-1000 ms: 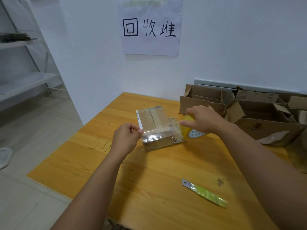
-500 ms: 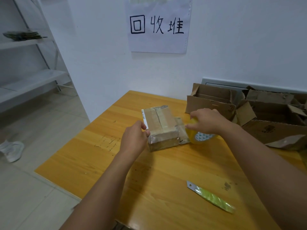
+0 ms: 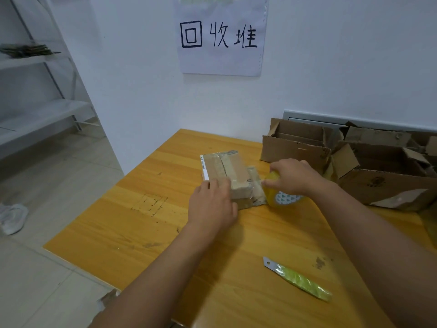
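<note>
A small cardboard box (image 3: 224,169), wrapped in clear tape, lies on the wooden table (image 3: 132,223). My left hand (image 3: 211,204) rests on the box's near left corner, fingers laid over its top edge. My right hand (image 3: 293,177) grips a yellowish roll of clear tape (image 3: 281,197) standing on the table just right of the box. A strip of tape (image 3: 256,185) runs from the roll onto the box's right side.
A box cutter with a green handle (image 3: 298,279) lies on the table near its front. Several opened, torn cardboard boxes (image 3: 369,171) crowd the back right. A paper sign (image 3: 221,35) hangs on the wall. Metal shelving (image 3: 40,107) stands at the left.
My left hand has slid from the box's left side onto its near corner. The right hand with the roll has kept close to the box's right side.
</note>
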`<action>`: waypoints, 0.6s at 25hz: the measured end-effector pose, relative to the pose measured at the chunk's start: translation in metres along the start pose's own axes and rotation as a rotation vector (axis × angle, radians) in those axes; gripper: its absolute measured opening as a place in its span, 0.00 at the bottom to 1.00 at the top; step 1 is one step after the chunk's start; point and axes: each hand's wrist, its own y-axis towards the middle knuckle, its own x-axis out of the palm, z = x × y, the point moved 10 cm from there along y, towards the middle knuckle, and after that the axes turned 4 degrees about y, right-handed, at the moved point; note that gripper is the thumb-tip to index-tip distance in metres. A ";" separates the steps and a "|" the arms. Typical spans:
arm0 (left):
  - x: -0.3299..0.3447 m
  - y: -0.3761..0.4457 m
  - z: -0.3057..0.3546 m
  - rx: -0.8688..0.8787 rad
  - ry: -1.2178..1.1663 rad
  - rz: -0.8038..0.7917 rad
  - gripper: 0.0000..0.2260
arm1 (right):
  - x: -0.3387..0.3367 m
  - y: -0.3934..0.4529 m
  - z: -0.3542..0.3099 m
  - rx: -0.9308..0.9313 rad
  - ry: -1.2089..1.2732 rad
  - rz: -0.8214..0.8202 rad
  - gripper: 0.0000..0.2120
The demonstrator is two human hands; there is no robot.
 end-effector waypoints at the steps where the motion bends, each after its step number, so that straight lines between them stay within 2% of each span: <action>1: 0.004 0.001 0.006 0.005 0.054 -0.018 0.22 | 0.000 0.000 0.000 0.004 -0.004 0.003 0.26; 3: 0.015 0.007 0.021 0.050 0.156 -0.062 0.24 | 0.001 -0.001 0.000 0.004 -0.008 0.018 0.27; 5: 0.025 0.016 0.028 0.047 0.149 -0.076 0.24 | -0.002 -0.003 0.000 0.001 0.023 0.060 0.28; 8: 0.033 0.022 0.034 0.044 0.123 -0.044 0.25 | -0.006 -0.011 0.013 0.010 0.153 0.117 0.37; 10: 0.034 0.022 0.036 0.060 0.123 -0.024 0.22 | 0.000 -0.021 0.029 0.009 0.296 0.084 0.42; 13: 0.032 0.025 0.034 0.053 0.099 0.002 0.21 | 0.014 -0.036 0.054 0.008 0.482 0.062 0.38; 15: 0.034 0.026 0.033 0.081 0.104 0.004 0.22 | 0.015 -0.041 0.069 0.041 0.491 0.135 0.35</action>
